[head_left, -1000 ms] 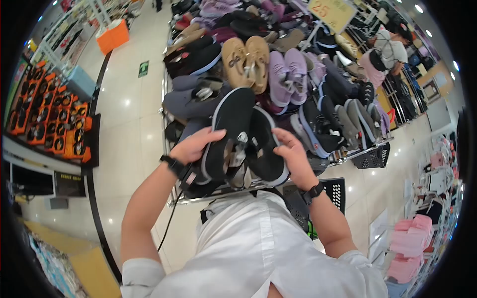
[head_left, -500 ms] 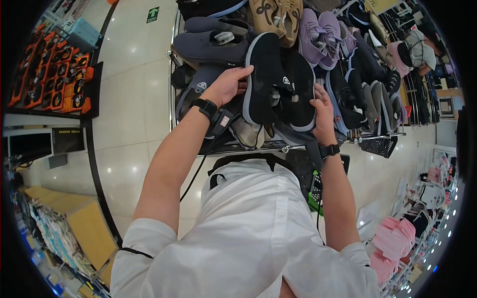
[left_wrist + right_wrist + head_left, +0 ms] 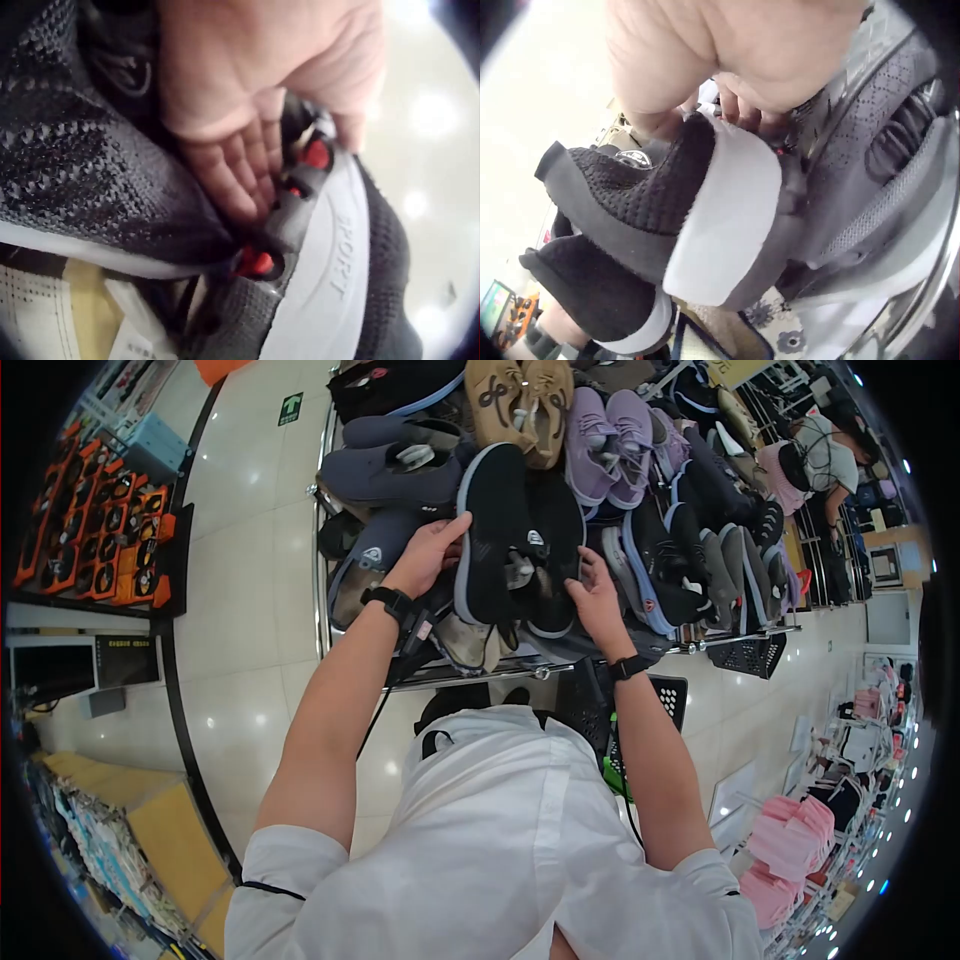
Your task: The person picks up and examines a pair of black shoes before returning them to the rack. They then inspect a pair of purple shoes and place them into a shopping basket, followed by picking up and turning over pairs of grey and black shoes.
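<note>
A pair of black slip-on shoes with pale grey sole edges is held over the shoe rack, side by side. My left hand (image 3: 425, 558) grips the left shoe (image 3: 497, 525) from its outer side, thumb at the sole edge. In the left wrist view its fingers (image 3: 232, 169) lie against the underside, where a white midsole (image 3: 326, 255) reads SPORT and red pieces show. My right hand (image 3: 600, 605) pinches the right shoe (image 3: 557, 540) by its outer edge. The right wrist view shows this shoe's heel (image 3: 724, 214) close under the hand, its fingertips partly hidden.
Rows of shoes crowd the metal rack, with tan shoes (image 3: 515, 420) and lilac shoes (image 3: 610, 445) beyond the pair. A black basket (image 3: 668, 700) stands low at the right. Another person (image 3: 825, 460) is at the far right. Tiled floor (image 3: 235, 570) runs along the left.
Both hands keep their hold on the shoes. The pair, earlier splayed and nearer my body, now stands more parallel and farther forward over the rack. The head view has also shifted.
</note>
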A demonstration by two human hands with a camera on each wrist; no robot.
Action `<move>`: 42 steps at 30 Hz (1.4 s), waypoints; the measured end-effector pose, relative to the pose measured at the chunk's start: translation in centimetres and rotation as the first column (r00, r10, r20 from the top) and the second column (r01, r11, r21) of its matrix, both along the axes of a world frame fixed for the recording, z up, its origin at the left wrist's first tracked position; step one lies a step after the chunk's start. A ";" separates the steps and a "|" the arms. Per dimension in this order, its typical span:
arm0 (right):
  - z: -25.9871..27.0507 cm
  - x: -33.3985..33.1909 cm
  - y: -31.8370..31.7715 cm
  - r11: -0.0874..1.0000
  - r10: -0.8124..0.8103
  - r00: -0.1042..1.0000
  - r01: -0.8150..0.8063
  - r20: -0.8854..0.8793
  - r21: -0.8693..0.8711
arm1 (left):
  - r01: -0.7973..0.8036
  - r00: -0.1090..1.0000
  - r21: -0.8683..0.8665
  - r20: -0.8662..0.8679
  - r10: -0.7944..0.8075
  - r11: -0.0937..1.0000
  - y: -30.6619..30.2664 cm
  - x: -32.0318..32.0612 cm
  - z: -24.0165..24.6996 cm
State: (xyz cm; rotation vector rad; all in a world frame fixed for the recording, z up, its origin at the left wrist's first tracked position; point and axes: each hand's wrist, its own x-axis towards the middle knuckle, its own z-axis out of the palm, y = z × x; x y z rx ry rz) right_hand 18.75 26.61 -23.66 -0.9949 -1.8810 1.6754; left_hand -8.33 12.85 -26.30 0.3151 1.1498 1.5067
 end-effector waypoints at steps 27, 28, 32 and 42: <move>2.5 23.9 -3.0 0.945 0.024 0.942 -0.131 0.335 0.299 | -0.362 0.403 -0.152 -0.915 0.008 0.920 0.0 11.5 2.9; 1.1 25.2 -3.3 0.910 0.000 0.954 -0.124 0.299 0.395 | -0.366 0.420 -0.141 -0.907 0.028 0.920 0.0 11.6 2.8; -2.0 31.4 -5.0 0.952 -0.049 0.896 -0.092 0.441 0.294 | -0.378 0.392 -0.128 -0.919 0.034 0.917 -0.2 10.8 1.2; -6.3 36.9 -7.9 0.910 -0.353 0.843 0.210 0.406 0.357 | -0.435 0.455 -0.135 -0.886 0.088 0.890 -0.2 12.0 1.4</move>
